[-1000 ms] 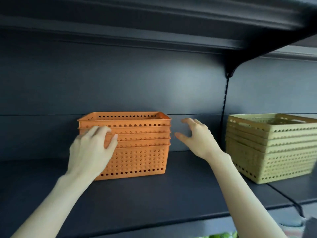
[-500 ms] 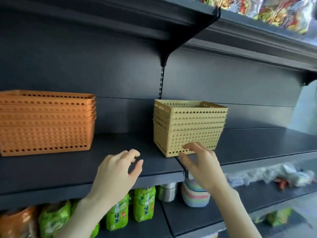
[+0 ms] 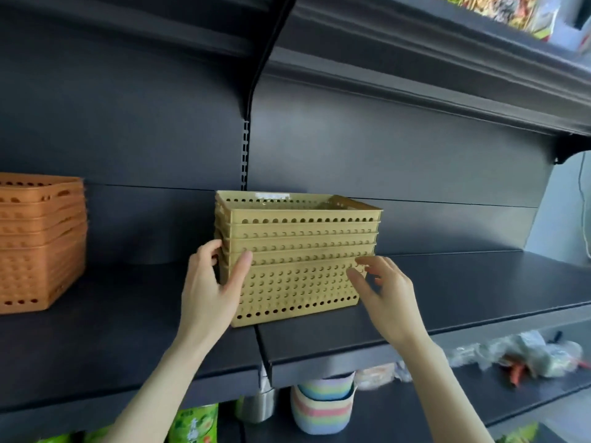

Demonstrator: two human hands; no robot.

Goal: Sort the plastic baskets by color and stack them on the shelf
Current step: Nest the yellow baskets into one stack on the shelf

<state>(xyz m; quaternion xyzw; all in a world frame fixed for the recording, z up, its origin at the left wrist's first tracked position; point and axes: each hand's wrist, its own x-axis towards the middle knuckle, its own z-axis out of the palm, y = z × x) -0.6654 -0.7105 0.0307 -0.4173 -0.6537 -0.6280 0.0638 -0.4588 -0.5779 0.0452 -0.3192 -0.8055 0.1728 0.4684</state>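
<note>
A stack of several yellow perforated baskets (image 3: 297, 251) stands on the dark shelf (image 3: 447, 295), straddling the seam between two shelf boards. My left hand (image 3: 212, 282) clasps the stack's front left corner, thumb on the front face and fingers round the side. My right hand (image 3: 382, 292) sits at the stack's front right corner with fingers spread, touching or just short of it. A stack of several orange baskets (image 3: 38, 244) rests on the same shelf at the far left, cut off by the frame edge.
A bracket and slotted upright (image 3: 245, 155) run down behind the yellow stack. An upper shelf (image 3: 447, 59) overhangs. Below are green packets (image 3: 192, 423), a metal can (image 3: 256, 407), striped tubs (image 3: 323, 407) and wrapped goods (image 3: 524, 356).
The view has swung right from the orange stack to the yellow one. Both hands left the orange baskets, dropped near the shelf edge, then rose to the yellow stack's front corners.
</note>
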